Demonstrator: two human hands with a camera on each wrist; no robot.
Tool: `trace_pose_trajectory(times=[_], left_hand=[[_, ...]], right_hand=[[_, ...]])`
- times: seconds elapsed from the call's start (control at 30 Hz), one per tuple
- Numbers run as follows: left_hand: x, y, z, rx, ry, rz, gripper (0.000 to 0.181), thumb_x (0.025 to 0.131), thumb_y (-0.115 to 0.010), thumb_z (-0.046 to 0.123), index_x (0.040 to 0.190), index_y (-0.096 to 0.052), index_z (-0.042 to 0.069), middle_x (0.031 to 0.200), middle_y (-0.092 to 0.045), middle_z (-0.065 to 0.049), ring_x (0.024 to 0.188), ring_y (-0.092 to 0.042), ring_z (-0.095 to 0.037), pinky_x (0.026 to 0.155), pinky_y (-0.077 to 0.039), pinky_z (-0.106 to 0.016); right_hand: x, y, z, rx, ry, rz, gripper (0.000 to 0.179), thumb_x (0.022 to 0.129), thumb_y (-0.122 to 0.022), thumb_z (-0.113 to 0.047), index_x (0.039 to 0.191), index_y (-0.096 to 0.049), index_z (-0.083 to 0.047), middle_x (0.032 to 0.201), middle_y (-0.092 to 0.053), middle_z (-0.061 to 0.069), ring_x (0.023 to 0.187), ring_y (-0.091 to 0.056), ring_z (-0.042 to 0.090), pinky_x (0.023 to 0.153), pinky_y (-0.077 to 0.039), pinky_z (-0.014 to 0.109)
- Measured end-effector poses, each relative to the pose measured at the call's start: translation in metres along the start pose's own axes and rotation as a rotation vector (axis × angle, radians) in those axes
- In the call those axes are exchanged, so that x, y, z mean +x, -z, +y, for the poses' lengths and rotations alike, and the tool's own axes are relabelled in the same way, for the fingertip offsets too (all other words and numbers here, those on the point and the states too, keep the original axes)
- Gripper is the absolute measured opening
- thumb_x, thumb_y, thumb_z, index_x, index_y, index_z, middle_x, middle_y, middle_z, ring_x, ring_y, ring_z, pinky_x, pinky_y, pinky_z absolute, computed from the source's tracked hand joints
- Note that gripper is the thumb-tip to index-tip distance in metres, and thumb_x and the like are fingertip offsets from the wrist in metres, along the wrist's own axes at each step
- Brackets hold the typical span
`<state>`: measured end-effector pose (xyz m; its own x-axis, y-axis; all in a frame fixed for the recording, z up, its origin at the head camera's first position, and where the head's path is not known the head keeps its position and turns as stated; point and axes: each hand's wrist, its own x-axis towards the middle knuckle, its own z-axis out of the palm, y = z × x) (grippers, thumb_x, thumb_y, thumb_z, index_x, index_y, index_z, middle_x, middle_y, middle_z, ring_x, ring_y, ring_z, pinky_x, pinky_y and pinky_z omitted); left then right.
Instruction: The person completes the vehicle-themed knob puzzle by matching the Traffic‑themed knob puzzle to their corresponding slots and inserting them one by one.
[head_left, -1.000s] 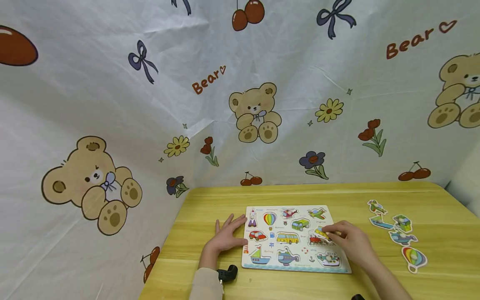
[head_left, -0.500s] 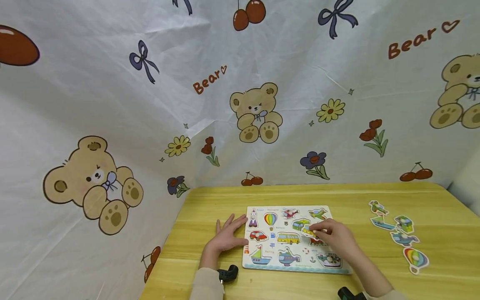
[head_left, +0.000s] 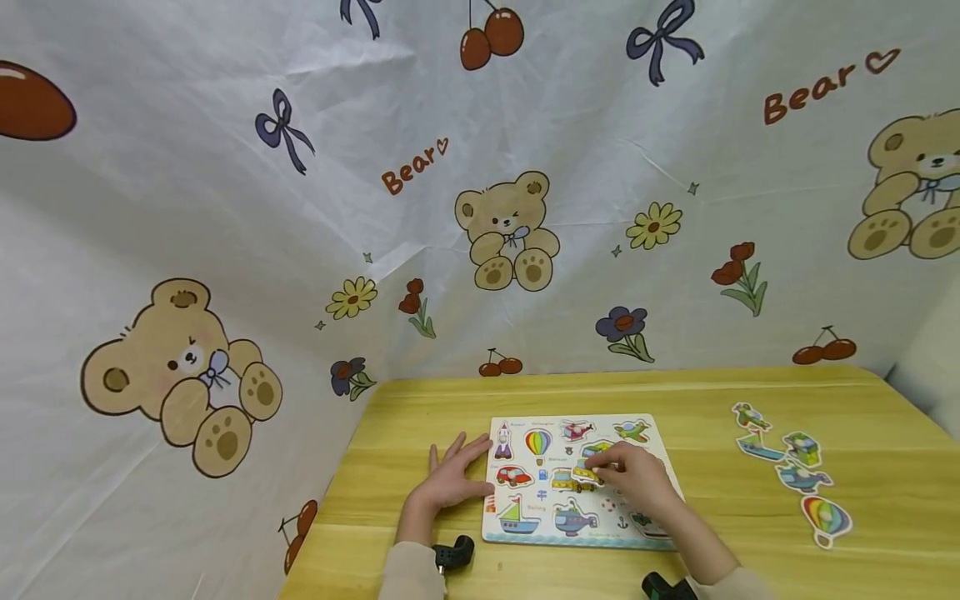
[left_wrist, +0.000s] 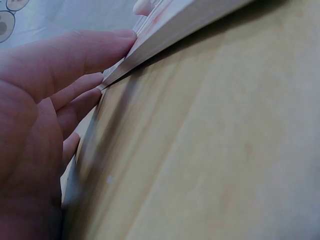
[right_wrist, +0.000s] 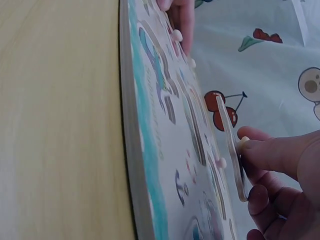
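Observation:
My right hand (head_left: 637, 479) pinches a yellow bus puzzle piece (head_left: 583, 471) by its small round knob (right_wrist: 243, 143). In the head view the piece overlaps the printed yellow bus (head_left: 561, 481) on the white vehicle puzzle board (head_left: 600, 542). From the right wrist, the piece (right_wrist: 231, 137) stands tilted on edge, a little off the board's face. My left hand (head_left: 450, 483) lies at the board's left edge with fingers spread. Its thumb (left_wrist: 110, 50) touches the board's side in the left wrist view.
Several loose pieces lie right of the board: an airplane (head_left: 750, 415), a sailboat (head_left: 761, 448), a green truck (head_left: 802, 448), a submarine (head_left: 802, 477) and a balloon (head_left: 827, 517). A red car piece (head_left: 513, 476) sits in the board. A bear-print cloth (head_left: 420, 225) hangs behind the table.
My right hand has carried the bus piece leftward across the board, from over the train to the printed bus. The left hand has stayed at the board's edge.

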<state>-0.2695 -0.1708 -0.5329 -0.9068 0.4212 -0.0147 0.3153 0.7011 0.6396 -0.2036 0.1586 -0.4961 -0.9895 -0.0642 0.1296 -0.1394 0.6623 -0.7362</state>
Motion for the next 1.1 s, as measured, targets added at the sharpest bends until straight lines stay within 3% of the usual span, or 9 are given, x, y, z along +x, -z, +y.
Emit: trace_pose_trajectory(times=[0.3, 0.53, 1.1], left_hand=[[0.001, 0.0, -0.002, -0.006, -0.001, 0.005, 0.078, 0.082, -0.077, 0.036, 0.152, -0.045, 0.023, 0.163, -0.036, 0.006, 0.157, -0.01, -0.033, 0.116, 0.019, -0.069], [-0.002, 0.0, -0.001, -0.007, -0.007, 0.001, 0.078, 0.082, -0.078, 0.035, 0.152, -0.045, 0.021, 0.163, -0.036, 0.004, 0.157, -0.01, -0.035, 0.116, 0.019, -0.07], [-0.002, -0.001, 0.0, -0.015, -0.013, 0.011, 0.078, 0.082, -0.078, 0.034, 0.152, -0.045, 0.019, 0.162, -0.036, 0.003, 0.157, -0.01, -0.036, 0.116, 0.019, -0.07]], right_hand=[[0.007, -0.02, -0.012, -0.099, 0.023, 0.015, 0.016, 0.085, -0.076, -0.01, 0.085, -0.079, -0.026, 0.09, -0.069, -0.009, 0.072, -0.055, 0.005, 0.076, -0.036, 0.037], [0.011, -0.029, -0.014, -0.121, 0.004, -0.01, 0.015, 0.085, -0.076, -0.011, 0.084, -0.079, -0.025, 0.085, -0.066, -0.009, 0.072, -0.052, 0.009, 0.072, -0.029, 0.038], [0.013, -0.037, -0.014, -0.135, -0.019, -0.006, 0.017, 0.085, -0.074, -0.01, 0.084, -0.079, -0.026, 0.097, -0.073, -0.005, 0.091, -0.067, 0.018, 0.077, -0.036, 0.042]])
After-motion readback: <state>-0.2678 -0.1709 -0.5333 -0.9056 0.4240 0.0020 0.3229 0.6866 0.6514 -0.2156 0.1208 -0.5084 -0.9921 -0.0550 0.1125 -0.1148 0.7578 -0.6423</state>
